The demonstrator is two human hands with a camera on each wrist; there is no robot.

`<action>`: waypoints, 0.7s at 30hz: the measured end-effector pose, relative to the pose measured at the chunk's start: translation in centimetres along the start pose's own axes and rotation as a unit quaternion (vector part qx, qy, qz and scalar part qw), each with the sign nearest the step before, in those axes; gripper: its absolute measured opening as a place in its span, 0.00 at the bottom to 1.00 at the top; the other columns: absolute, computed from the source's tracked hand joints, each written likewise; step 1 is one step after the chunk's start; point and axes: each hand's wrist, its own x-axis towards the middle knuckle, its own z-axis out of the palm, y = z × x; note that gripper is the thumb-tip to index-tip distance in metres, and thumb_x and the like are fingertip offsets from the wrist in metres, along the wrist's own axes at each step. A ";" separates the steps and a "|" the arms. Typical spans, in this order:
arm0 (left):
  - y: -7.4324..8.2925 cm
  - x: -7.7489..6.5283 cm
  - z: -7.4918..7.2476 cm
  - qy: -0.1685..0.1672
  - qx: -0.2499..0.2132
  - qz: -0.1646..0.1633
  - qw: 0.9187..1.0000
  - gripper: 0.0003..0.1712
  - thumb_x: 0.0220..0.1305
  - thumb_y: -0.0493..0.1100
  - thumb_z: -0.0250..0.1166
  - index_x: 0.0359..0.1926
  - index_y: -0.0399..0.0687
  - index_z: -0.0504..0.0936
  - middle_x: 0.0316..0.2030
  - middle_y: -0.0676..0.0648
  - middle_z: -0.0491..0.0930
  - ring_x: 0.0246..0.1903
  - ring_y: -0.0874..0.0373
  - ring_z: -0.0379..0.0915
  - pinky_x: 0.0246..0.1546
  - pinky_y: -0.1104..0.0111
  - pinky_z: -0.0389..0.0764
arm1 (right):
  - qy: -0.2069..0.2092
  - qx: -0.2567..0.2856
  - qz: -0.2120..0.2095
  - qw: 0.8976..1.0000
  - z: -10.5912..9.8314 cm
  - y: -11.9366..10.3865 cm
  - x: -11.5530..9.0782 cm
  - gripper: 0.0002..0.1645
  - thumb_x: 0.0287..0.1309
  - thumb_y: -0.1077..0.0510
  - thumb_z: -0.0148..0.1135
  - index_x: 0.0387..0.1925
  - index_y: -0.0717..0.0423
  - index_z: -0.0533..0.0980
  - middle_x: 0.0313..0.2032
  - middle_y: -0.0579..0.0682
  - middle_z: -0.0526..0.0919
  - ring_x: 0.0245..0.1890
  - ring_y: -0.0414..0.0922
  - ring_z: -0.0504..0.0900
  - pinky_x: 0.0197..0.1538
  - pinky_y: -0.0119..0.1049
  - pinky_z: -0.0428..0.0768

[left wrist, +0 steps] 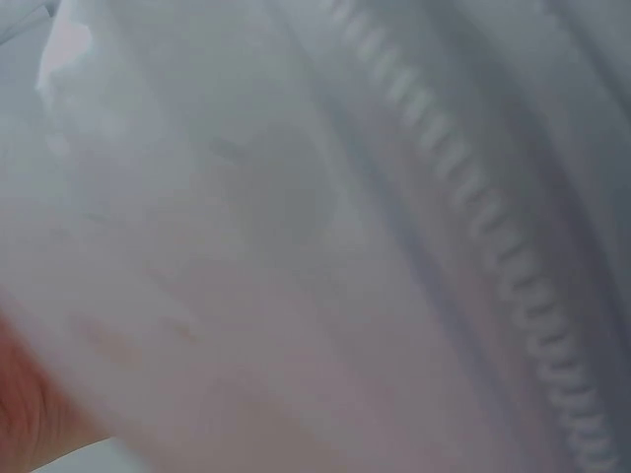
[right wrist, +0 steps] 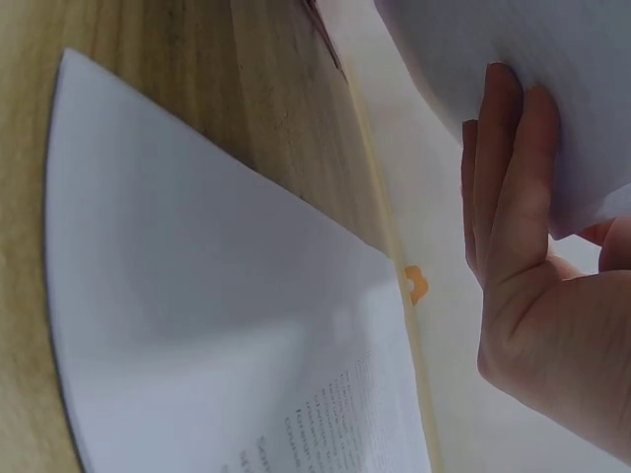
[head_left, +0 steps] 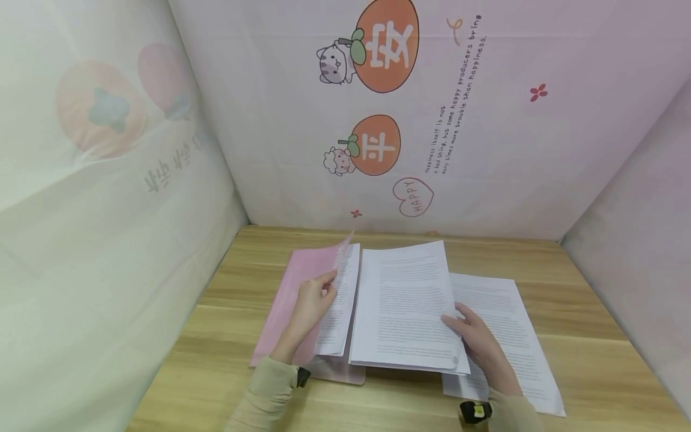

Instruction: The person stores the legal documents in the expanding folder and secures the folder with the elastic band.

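Note:
A pink plastic folder (head_left: 281, 300) lies at the left with its cover lifted, the upper corner standing up. My left hand (head_left: 313, 303) pinches that cover near its right edge. Beside the cover are printed sheets (head_left: 341, 315), partly behind my left fingers. My right hand (head_left: 480, 342) grips the right edge of a stack of printed paper (head_left: 407, 306), thumb on top and fingers beneath. The right wrist view shows those fingers (right wrist: 523, 177) against the stack's underside. Blurred translucent plastic (left wrist: 246, 246) with a ridged, tooth-like strip fills most of the left wrist view.
Another printed sheet or pile (head_left: 502, 336) lies on the wooden table (head_left: 583, 318) at the right, partly under the held stack. A printed cloth backdrop (head_left: 486, 198) rises behind the table's far edge, with cloth walls on both sides.

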 end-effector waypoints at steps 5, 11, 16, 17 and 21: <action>0.0 0.0 0.0 0.001 0.002 0.000 1.000 0.23 0.55 0.28 0.58 0.54 0.30 0.82 0.41 0.31 0.86 0.29 0.56 0.79 0.17 0.80 0.67 | -0.001 0.000 -0.006 1.000 -0.1 -0.3 0.0 0.48 0.70 0.47 0.53 0.78 0.59 0.41 0.67 0.70 0.67 0.46 0.39 0.83 0.47 0.32 0.83; -0.1 -0.1 0.0 0.000 0.006 0.005 1.000 0.23 0.55 0.28 0.58 0.53 0.30 0.82 0.40 0.32 0.87 0.29 0.56 0.80 0.17 0.79 0.67 | -0.004 0.000 -0.010 1.000 -0.1 -0.9 -0.1 0.47 0.70 0.46 0.54 0.78 0.58 0.43 0.67 0.69 0.67 0.46 0.39 0.83 0.47 0.32 0.83; 0.0 -0.1 -0.1 0.001 0.004 0.005 1.000 0.23 0.55 0.28 0.58 0.53 0.31 0.82 0.41 0.31 0.87 0.31 0.54 0.82 0.19 0.79 0.69 | -0.003 -0.012 -0.007 1.000 0.0 -1.1 0.0 0.48 0.70 0.45 0.54 0.78 0.59 0.42 0.68 0.69 0.66 0.46 0.39 0.83 0.47 0.32 0.83; 0.0 -0.1 -0.1 0.002 0.004 0.005 1.000 0.23 0.55 0.28 0.58 0.53 0.31 0.82 0.41 0.31 0.86 0.32 0.53 0.82 0.20 0.79 0.70 | -0.003 -0.015 -0.008 1.000 0.0 -1.1 0.0 0.48 0.70 0.45 0.53 0.78 0.59 0.42 0.68 0.70 0.66 0.46 0.39 0.83 0.47 0.32 0.83; 0.1 0.0 -0.1 0.005 0.006 0.007 1.000 0.23 0.55 0.28 0.58 0.53 0.31 0.82 0.42 0.32 0.86 0.35 0.50 0.85 0.24 0.78 0.74 | -0.006 -0.016 -0.007 1.000 -0.1 -0.9 0.2 0.49 0.70 0.46 0.53 0.78 0.60 0.40 0.69 0.71 0.64 0.48 0.40 0.82 0.48 0.33 0.83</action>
